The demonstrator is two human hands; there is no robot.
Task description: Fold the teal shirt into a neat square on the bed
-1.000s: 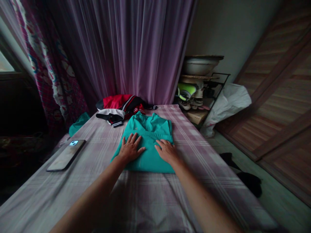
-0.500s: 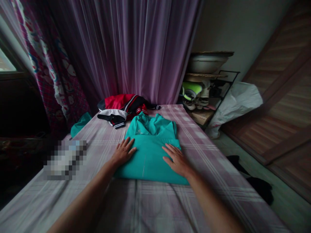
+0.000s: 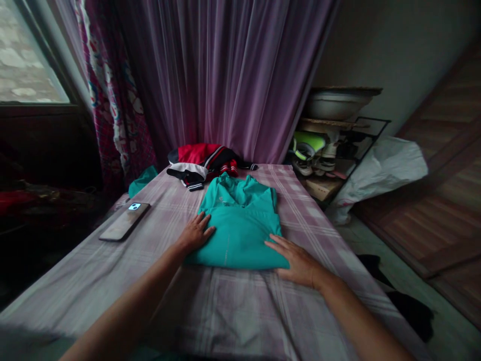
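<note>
A teal collared shirt (image 3: pixel 236 240) lies folded on the checked bedsheet, its collar at the far end and a small pale logo on the chest. Flat on its left edge rests my left hand (image 3: pixel 194 233), open, fingers spread. My right hand (image 3: pixel 296 258) is at the near right corner of the shirt. Its fingers are stretched over the fabric, and the thumb lies by the bottom edge; whether the thumb is under the cloth I cannot tell.
Red, black and white clothes (image 3: pixel 205 160) are heaped behind the shirt. A phone (image 3: pixel 126 223) lies face down on the left of the bedsheet (image 3: pixel 240 311). To the right, beside the bed, stand a rack with shoes (image 3: pixel 315 163), a basin (image 3: pixel 336 104) and a white bag (image 3: pixel 391 165).
My right hand has slid toward the near right corner of the shirt, while my left hand stays on its left edge. The view has turned slightly left.
</note>
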